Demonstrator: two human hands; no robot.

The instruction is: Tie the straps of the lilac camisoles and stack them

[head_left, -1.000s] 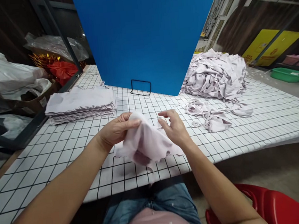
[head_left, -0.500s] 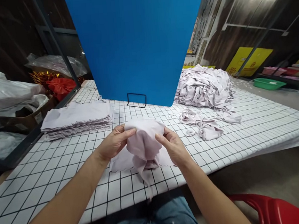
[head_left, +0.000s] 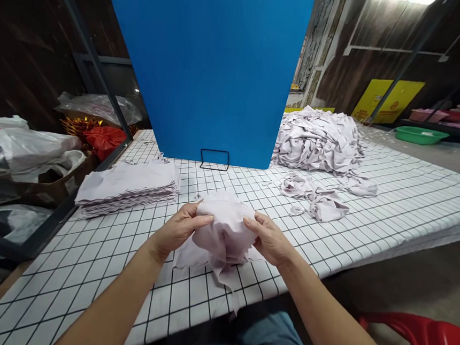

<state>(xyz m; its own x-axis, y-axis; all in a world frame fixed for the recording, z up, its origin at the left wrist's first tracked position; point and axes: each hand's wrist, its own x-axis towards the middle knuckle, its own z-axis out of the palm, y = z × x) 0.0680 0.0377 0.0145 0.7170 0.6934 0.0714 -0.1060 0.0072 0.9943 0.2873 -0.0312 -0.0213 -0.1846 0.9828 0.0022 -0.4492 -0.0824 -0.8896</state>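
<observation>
A pale lilac cloth (head_left: 224, 232) with a wavy edge is bunched between both my hands just above the checked table (head_left: 100, 248). My left hand (head_left: 179, 230) pinches its upper left part, thumb on top. My right hand (head_left: 268, 239) grips its right side with curled fingers. Part of the cloth hangs down over the table's near edge.
A neat stack of folded lilac cloths (head_left: 128, 185) lies at the left. A big loose heap of the same cloths (head_left: 318, 140) sits at the right, with a few strays (head_left: 316, 200) nearer me. A blue board (head_left: 221, 71) on a wire stand (head_left: 214, 160) rises behind. Bags (head_left: 22, 147) crowd the left shelf.
My right hand has closed onto the cloth's right side. Both hands have drawn together and bunched the cloth more tightly; the view tilted up a little.
</observation>
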